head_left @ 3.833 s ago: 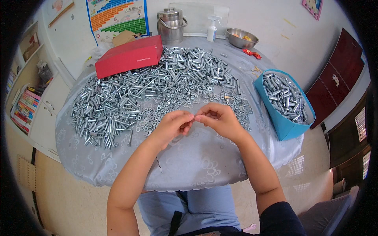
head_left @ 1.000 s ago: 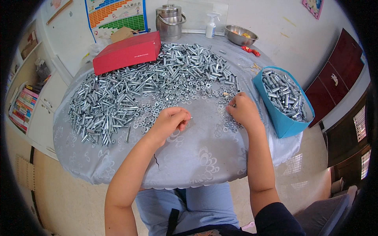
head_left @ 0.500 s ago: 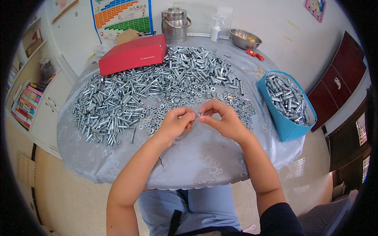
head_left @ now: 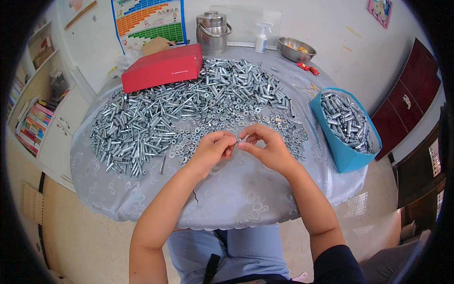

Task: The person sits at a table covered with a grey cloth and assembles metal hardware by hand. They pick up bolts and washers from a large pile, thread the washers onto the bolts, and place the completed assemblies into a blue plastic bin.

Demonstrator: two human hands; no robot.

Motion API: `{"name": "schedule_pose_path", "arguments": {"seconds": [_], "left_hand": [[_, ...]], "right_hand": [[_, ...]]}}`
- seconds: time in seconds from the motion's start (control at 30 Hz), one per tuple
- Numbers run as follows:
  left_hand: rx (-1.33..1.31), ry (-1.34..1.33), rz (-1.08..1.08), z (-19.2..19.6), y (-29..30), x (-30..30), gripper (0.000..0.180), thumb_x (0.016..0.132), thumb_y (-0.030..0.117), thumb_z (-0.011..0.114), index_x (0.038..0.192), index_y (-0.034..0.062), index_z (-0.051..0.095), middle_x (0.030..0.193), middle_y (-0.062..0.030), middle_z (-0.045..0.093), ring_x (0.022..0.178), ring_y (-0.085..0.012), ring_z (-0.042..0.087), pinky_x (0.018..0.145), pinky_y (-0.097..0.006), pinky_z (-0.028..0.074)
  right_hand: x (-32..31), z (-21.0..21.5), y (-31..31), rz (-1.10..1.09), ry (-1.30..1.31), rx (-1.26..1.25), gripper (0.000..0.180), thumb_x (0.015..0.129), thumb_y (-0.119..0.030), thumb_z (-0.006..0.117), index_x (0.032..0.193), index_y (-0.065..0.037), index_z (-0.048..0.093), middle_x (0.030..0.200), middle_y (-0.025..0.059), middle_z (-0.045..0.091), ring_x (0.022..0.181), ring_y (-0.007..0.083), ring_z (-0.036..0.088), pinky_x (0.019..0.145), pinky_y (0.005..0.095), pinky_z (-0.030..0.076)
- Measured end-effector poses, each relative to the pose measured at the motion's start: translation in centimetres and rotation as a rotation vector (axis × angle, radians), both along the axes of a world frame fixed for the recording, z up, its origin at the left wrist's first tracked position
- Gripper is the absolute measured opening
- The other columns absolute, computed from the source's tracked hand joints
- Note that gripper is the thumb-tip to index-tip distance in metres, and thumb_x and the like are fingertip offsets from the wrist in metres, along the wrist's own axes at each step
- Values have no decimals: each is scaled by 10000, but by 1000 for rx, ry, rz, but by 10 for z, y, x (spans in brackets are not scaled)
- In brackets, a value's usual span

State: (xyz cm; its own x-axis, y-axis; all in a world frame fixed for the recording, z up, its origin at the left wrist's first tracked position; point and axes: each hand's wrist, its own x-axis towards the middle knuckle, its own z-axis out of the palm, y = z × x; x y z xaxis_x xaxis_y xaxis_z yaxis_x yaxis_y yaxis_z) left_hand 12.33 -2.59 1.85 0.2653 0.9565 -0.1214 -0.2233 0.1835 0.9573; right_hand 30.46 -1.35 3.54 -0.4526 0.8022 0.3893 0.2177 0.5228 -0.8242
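Note:
My left hand [head_left: 213, 149] and my right hand [head_left: 270, 147] meet fingertip to fingertip above the near edge of the metal pile. Between them shows a small silvery metal piece [head_left: 238, 139], mostly covered by fingers, so its kind is not clear. The left fingers are curled closed around its one side; the right thumb and forefinger pinch the other side. Just beyond my hands lie many loose nuts and washers [head_left: 227, 124]. Long bolts [head_left: 137, 142] are heaped to the left, and metal sleeves [head_left: 257, 80] are heaped at the back.
A blue fabric bin [head_left: 347, 160] full of metal sleeve pieces stands at the table's right. A red box [head_left: 163, 71] rests on the pile's back left. Behind are a steel lidded pot [head_left: 212, 35], a spray bottle [head_left: 261, 40] and a steel bowl [head_left: 286, 47]. Patterned cloth [head_left: 231, 203] covers the table.
My right thumb and forefinger have closed in on the small metal piece at the left fingertips. Both hands stay in nearly the same place; the whole view has shifted slightly.

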Motion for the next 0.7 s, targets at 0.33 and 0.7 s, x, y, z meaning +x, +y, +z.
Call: {"name": "schedule_pose_path", "arguments": {"seconds": [0.33,0.7], "left_hand": [[-12,4,-8,1,-1,1,130,848,151,507,847,31,559,713,-7,490,622,-93,448,574,-229,387],[34,159,25,0,-2,2,151,854,174,493,846,41,562,689,8,487,570,-68,435,531,-217,371]], "right_hand": [[-2,-1,-2,-30,-45,120,197,782,-164,661,902,-15,617,778,83,597,692,171,540,646,284,438],[-6,-7,-3,-10,-110,-8,239,866,-220,554,845,18,564,699,121,545,621,208,516,591,315,420]]}}
